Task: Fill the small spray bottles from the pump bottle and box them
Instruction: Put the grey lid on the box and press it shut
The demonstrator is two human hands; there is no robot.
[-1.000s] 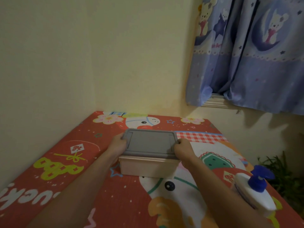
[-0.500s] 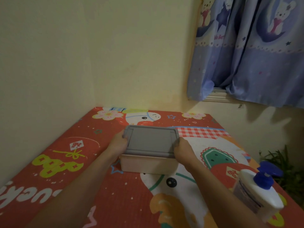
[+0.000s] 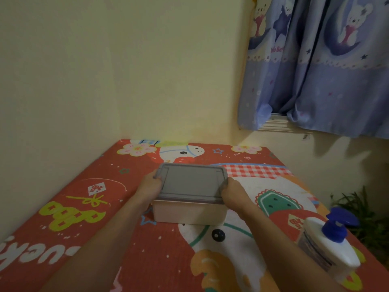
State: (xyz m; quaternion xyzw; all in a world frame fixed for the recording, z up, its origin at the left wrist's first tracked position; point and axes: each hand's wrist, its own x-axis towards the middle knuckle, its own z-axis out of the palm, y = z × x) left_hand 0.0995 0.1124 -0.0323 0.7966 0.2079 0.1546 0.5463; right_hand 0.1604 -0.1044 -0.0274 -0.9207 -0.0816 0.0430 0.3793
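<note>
A pale pink box (image 3: 189,214) stands on the red cartoon-print mat (image 3: 88,207) in the middle of the view. Its grey lid (image 3: 190,183) sits on top. My left hand (image 3: 150,184) grips the lid's left edge and my right hand (image 3: 231,189) grips its right edge. A white pump bottle (image 3: 328,247) with a blue pump head (image 3: 336,227) stands at the near right, beside my right forearm. No small spray bottles are visible; the box's inside is hidden by the lid.
Cream walls meet in a corner behind the mat. A blue bear-print curtain (image 3: 315,66) hangs at the upper right. A green plant (image 3: 357,209) sits in the dark beyond the mat's right edge.
Both hands stay on the lid's ends. The view has tilted down slightly, so the box and bottle sit a little differently in the frame; nothing else moved.
</note>
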